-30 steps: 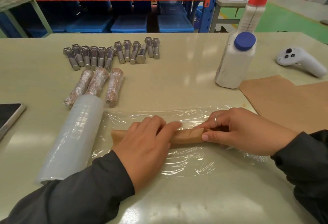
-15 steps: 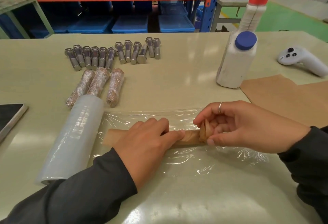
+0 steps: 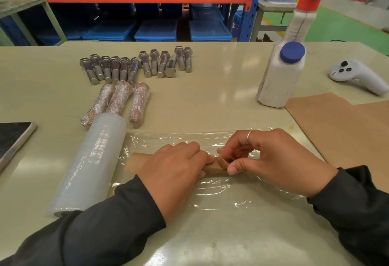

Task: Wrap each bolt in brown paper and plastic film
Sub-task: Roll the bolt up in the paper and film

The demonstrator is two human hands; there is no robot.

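Folding paper end shut | left hand (image 3: 174,166) grips parcel (image 3: 212,167) to steady it | right hand (image 3: 271,160) pinches flap, 3 o'clock | film (image 3: 231,200) beneath, ready.

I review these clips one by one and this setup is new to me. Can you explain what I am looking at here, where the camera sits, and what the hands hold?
No machine here: a person's bare hands, filmed from a head-worn camera looking down. The left hand holds down a brown paper roll, presumably around a bolt, while the right hand pinches and folds its end. It lies on a sheet of plastic film pulled from a film roll. Further back: bare bolts, three wrapped bolts, a white bottle, brown paper sheets.
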